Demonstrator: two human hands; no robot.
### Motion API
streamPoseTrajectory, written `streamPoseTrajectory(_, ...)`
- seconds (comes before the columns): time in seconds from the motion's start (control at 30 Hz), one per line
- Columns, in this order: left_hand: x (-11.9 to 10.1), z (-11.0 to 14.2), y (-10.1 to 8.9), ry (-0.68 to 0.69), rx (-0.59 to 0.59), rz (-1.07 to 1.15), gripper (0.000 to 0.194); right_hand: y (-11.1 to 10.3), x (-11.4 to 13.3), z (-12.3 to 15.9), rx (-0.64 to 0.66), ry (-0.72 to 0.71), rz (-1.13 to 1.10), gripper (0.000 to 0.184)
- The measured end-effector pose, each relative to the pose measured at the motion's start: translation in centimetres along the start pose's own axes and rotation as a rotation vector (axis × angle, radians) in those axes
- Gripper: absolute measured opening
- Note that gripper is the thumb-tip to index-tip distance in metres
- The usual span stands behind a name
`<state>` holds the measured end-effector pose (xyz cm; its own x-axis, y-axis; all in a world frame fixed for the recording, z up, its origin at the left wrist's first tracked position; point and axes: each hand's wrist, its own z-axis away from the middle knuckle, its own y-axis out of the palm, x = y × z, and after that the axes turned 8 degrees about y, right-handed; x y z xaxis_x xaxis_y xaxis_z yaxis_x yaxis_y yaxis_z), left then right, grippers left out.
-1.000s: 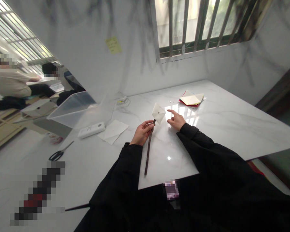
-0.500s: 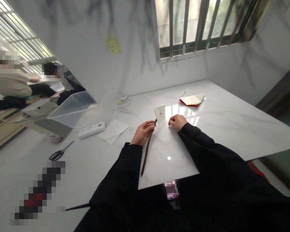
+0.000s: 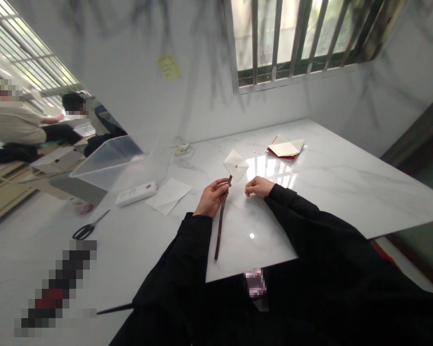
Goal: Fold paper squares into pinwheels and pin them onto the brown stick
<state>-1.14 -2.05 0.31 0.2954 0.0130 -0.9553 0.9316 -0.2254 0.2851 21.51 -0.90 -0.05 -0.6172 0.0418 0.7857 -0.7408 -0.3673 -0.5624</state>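
My left hand (image 3: 212,196) is closed round the upper part of a thin dark stick (image 3: 220,226) that slants down toward me over the white marble table (image 3: 328,192). A white folded paper pinwheel (image 3: 235,165) is pinned to the stick's top end. My right hand (image 3: 259,186) rests on the table just right of the pinwheel, fingers curled in, with nothing visible in it.
A sheet of white paper (image 3: 169,193), a white remote-like box (image 3: 136,192) and a clear plastic bin (image 3: 110,161) lie to the left. Scissors (image 3: 87,228) lie further left. A stack of red and cream paper (image 3: 286,147) sits at the back. Two people sit far left.
The pinwheel has turned on the stick. My right hand went from an outstretched finger near the pinwheel to a curled hand, drawn back slightly toward me.
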Motion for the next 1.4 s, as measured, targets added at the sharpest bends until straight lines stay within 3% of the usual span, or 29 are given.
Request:
streamPoseTrajectory(0.07,0.0,0.0,-0.1,0.001,-0.004,-0.003,0.045,0.1,-0.2,-0.2,-0.067,0.030,-0.006,0.024)
streamPoseTrajectory(0.2,-0.1,0.0,-0.1,0.001,0.000,-0.003,0.045,-0.1,-0.8,-0.5,-0.337,0.111,-0.062,0.021)
streamPoseTrajectory(0.27,-0.1,0.0,0.0,-0.001,0.005,0.001,0.045,-0.4,-0.8,-0.5,-0.459,0.138,-0.124,0.033)
streamPoseTrajectory(0.33,-0.1,0.0,0.0,-0.007,0.004,0.002,0.046,-0.6,-0.7,-0.3,-0.492,0.151,-0.186,0.049)
streamPoseTrajectory(0.4,-0.1,0.0,0.0,-0.016,0.004,0.001,0.047,-0.7,-0.4,0.0,-0.323,0.133,-0.222,0.046)
streamPoseTrajectory(0.5,0.0,-0.1,0.0,-0.012,0.007,0.003,0.047,-0.5,0.0,0.4,0.176,0.057,-0.225,0.020)
streamPoseTrajectory(0.57,0.0,-0.1,0.0,-0.005,0.009,0.011,0.046,-0.2,0.1,0.4,0.315,0.043,-0.261,0.016)
streamPoseTrajectory(0.77,-0.3,0.1,0.1,-0.014,-0.001,0.045,0.043,0.6,0.2,0.2,0.205,0.116,-0.461,0.015)
streamPoseTrajectory(0.9,-0.5,-0.2,0.1,-0.028,-0.053,0.115,0.047,0.7,0.3,0.4,0.109,0.094,-0.496,0.004)
streamPoseTrajectory(1.1,0.1,-2.4,0.6,-0.028,-0.159,0.250,0.043,0.8,0.2,0.5,0.113,0.017,-0.484,0.038)
streamPoseTrajectory(1.23,0.9,-3.7,1.6,-0.009,-0.065,0.236,0.039,0.7,-0.2,0.3,0.164,-0.029,-0.493,0.053)
streamPoseTrajectory(1.4,1.4,-4.1,2.3,0.033,0.055,0.199,0.044,0.4,-0.8,-0.2,0.243,-0.086,-0.493,0.051)
